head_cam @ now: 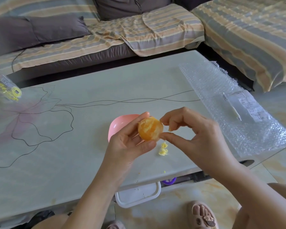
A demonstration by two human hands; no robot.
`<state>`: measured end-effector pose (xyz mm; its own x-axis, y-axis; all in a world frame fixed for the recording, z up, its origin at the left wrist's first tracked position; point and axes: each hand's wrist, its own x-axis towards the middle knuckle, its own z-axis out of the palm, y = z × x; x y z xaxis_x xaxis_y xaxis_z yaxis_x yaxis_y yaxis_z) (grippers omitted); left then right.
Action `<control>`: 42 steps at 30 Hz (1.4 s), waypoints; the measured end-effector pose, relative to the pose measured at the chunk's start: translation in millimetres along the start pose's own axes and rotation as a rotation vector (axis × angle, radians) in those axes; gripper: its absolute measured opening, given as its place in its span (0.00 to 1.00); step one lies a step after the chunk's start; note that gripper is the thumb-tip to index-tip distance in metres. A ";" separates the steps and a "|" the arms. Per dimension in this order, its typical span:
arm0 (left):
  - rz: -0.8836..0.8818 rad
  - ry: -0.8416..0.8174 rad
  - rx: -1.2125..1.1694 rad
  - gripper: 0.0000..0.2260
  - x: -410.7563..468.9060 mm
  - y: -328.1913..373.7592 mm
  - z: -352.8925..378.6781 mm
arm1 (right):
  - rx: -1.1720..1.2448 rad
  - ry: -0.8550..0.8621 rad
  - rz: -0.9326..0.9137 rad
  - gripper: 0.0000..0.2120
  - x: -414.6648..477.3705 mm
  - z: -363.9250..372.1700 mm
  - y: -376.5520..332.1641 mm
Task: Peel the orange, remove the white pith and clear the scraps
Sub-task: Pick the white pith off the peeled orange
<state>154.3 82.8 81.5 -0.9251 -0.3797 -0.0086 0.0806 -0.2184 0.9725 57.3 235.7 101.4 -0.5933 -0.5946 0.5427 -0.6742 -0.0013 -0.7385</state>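
Orange: the peeled orange (150,129) is held in the air above the counter (69,162), near the middle of the view. No rind shows on it. Its bare, pale-streaked segments face the camera.

Left grip: the left grip (130,146) cradles the fruit from the left and from beneath. The thumb curls under its near side and the fingertips come over its far top. It is closed round the orange.

Right grip: the right grip (193,129) comes in from the right. Its forefinger tip and thumb tip press on the orange's right edge, one above the other, closed as a pinch. Whether a thread of pith lies between them is too small to tell.

Key relation: the surface being worked faces right, straight at the right grip's pinch. The left grip is the holder and turner, the right the picker.

Axis: the fruit is close to round, so no long axis matters. The segment seams appear to run roughly top to bottom.

Step, as judged: peeling looks done and pith removal is under way. Clearing is not yet done.

Scraps: small yellowish pith scraps (163,149) lie on the counter just below and right of the orange.

Bowl: a pink bowl (120,124) sits just behind the left grip, partly hidden.

Next move, as judged: pull rightward, away from the fruit, and then the left grip turns a fresh face to the right.
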 end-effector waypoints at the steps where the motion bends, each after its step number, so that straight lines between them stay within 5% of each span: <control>1: 0.011 0.002 0.018 0.30 -0.2 1.1 0.4 | -0.015 -0.003 -0.027 0.13 -0.2 0.3 0.1; 21: 0.029 -0.024 0.133 0.30 -3.9 7.9 -1.3 | -0.085 -0.083 -0.153 0.19 1.4 0.5 -0.5; 26: 0.031 -0.002 0.141 0.28 -4.5 10.2 -0.1 | -0.044 -0.036 -0.095 0.12 0.6 -0.9 -6.0; 42: 0.073 0.063 0.248 0.28 -7.2 7.4 -0.4 | -0.091 -0.091 -0.047 0.18 1.9 1.7 -7.8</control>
<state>161.7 83.5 88.7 -0.8945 -0.4434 0.0565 0.0453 0.0357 0.9983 62.2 233.2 107.5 -0.5206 -0.6664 0.5337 -0.7396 0.0397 -0.6719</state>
